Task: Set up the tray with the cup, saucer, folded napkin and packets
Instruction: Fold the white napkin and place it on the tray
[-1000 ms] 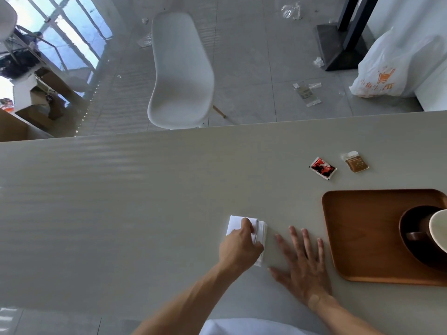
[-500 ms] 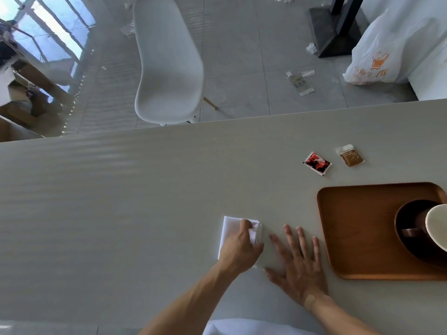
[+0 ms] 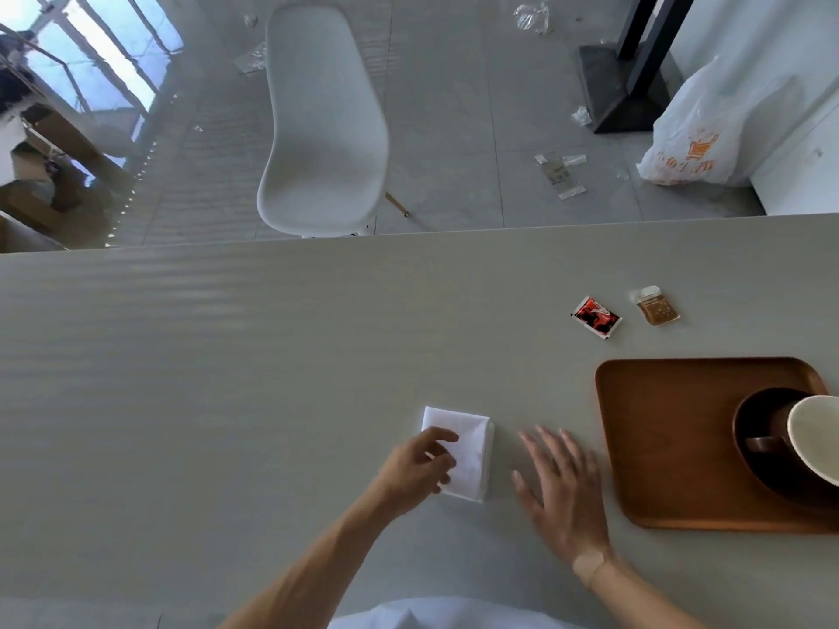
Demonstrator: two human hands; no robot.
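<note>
Napkin [image 3: 470,451] folded, flat on table [image 3: 227,379]; left hand [image 3: 415,467] pinches its near-left edge. Right hand [image 3: 560,488] flat, fingers straight, just beside napkin, holding nothing.

bright daylight from window [image 3: 91,61] | floor glare | right hand [image 3: 560,488] blurred | edges bowed

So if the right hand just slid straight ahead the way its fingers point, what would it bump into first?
Probably nothing soon. The right hand lies flat, fingers aimed up and slightly left, between the folded napkin and the tray. That line looks like bare table to the far edge, likely passing left of the red packet.
</note>
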